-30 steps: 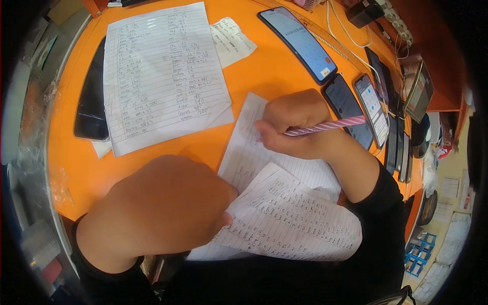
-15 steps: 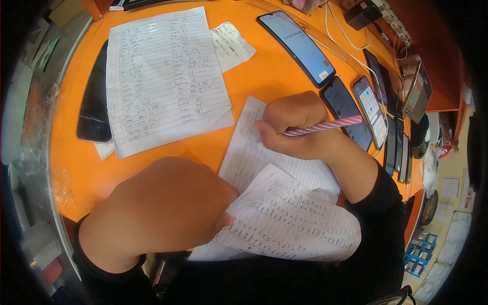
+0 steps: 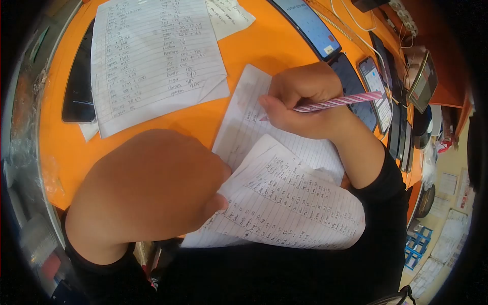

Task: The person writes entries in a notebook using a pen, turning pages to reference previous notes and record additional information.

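Observation:
My right hand [image 3: 305, 99] is closed around a pink-and-white striped pen [image 3: 345, 101], its tip down on a lined sheet [image 3: 239, 101] beside a few handwritten words. A second handwritten page [image 3: 300, 203], curled over at its lower edge, overlaps that sheet. My left hand [image 3: 152, 185] is curled at the left edge of this curled page, thumb on the paper, gripping it; most of its fingers are hidden under the back of the hand. Further left on the desk lies another lined page [image 3: 157, 66], filled with names and numbers in columns.
A dark phone [image 3: 79, 96] is partly under the left page. To the right stand a phone with a lit calculator-like screen [image 3: 310, 28], another lit phone [image 3: 376, 86] and several dark phones. White cables [image 3: 351, 20] run along the orange desk [image 3: 254, 40]. A torn note [image 3: 231, 18] lies at the top.
The view has shifted, so the desk and papers sit higher in it. My right hand has moved slightly on the sheet, and the pen tip and written words beside it now show. Both grips are unchanged.

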Demonstrator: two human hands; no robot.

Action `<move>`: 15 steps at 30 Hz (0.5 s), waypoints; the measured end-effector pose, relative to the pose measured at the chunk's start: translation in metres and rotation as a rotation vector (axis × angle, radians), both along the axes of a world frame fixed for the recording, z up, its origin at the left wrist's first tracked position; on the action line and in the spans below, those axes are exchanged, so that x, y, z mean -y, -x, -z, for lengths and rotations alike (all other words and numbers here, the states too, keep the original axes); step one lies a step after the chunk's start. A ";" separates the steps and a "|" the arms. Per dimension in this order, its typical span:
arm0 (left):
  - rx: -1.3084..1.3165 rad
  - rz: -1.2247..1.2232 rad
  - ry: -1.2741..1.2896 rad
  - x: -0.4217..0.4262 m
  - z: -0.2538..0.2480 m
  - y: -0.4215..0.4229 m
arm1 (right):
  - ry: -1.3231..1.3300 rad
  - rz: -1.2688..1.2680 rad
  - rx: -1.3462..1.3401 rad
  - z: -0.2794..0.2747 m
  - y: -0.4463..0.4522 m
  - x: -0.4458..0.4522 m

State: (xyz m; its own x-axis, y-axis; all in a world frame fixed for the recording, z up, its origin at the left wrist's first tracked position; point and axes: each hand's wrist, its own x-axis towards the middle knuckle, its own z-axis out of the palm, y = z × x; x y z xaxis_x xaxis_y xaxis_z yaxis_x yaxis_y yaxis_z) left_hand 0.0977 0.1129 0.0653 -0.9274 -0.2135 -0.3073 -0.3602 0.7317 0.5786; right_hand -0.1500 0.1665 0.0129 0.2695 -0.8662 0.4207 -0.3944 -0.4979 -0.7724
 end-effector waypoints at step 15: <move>0.120 0.096 -0.065 -0.002 -0.009 0.006 | 0.032 -0.032 -0.104 -0.005 0.000 0.000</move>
State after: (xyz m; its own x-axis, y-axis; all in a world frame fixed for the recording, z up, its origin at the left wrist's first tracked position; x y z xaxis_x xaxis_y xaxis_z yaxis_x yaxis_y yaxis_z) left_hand 0.0915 0.1149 0.0744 -0.8982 -0.1019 -0.4275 -0.3600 0.7287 0.5826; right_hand -0.1499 0.1662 0.0181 0.3406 -0.8429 0.4165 -0.4550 -0.5355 -0.7115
